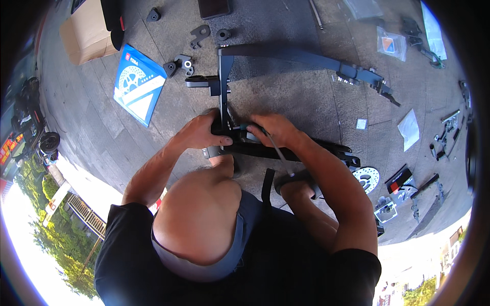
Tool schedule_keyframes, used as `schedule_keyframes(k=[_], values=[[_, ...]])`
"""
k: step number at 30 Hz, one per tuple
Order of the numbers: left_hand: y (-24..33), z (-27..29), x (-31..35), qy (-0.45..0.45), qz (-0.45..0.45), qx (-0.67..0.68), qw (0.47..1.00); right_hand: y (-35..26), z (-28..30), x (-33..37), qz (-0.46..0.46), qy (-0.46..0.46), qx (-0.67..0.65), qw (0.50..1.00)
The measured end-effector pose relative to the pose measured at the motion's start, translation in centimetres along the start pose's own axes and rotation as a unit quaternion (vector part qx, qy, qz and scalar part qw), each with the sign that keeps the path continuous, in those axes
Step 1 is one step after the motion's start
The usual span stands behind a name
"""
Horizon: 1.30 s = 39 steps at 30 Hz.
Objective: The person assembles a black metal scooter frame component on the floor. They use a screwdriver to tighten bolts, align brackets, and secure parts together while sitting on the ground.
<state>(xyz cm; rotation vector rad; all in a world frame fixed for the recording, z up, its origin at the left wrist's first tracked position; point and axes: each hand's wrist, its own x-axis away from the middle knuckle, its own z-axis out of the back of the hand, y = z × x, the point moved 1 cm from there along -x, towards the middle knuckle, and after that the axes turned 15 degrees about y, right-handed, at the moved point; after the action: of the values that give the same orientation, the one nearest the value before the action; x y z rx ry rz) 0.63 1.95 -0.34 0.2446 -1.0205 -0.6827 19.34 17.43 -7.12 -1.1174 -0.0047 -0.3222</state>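
Before me a large black metal frame [275,149] with an upright bar and a long arm stands on the paving, close to my feet. My left hand [204,131] is wrapped round the frame's lower left corner, the thumb lying along its near side. My right hand [276,128] is closed on a thin metal rod-like tool [277,149], whose shaft slants down toward my right foot. A dark green part shows by its fingertips, at the frame's corner. The fingers partly hide where the tool meets the frame.
A blue and white package [137,84] and an open cardboard box [91,31] lie far left. Small black brackets [200,35] sit beyond the frame. To the right are a brake disc [368,179], a clear plastic bag [391,45] and several loose metal parts [449,130].
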Motion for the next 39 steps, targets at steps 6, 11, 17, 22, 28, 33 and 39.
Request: schedule_keyframes(k=[6,11,17,22,28,33,39], values=[[-0.9,0.3,-0.7,0.004,-0.006,0.113,0.994,2.3,6.7,1.2,-0.082,-0.063,0.175,0.979],[-0.5,0.4,-1.9,0.104,0.084,0.310,0.941,4.2,13.4,3.8,-0.243,0.019,0.309,0.920],[0.6,0.3,-2.6,0.099,0.160,0.476,0.859,7.6,17.0,7.7,-0.337,0.168,0.349,0.858],[1.5,-0.2,-3.8,0.176,0.127,0.566,0.796,9.7,17.2,10.1,-0.351,0.271,0.324,0.836],[2.2,1.5,-6.2,0.205,0.104,0.554,0.800,10.6,17.9,11.0,-0.323,0.286,0.317,0.845],[2.5,1.9,-6.9,0.209,0.083,0.551,0.804,10.1,19.5,11.8,-0.280,0.227,0.354,0.863],[2.4,1.3,-6.8,0.219,0.079,0.558,0.797,5.2,21.7,12.0,-0.193,0.137,0.365,0.900]])
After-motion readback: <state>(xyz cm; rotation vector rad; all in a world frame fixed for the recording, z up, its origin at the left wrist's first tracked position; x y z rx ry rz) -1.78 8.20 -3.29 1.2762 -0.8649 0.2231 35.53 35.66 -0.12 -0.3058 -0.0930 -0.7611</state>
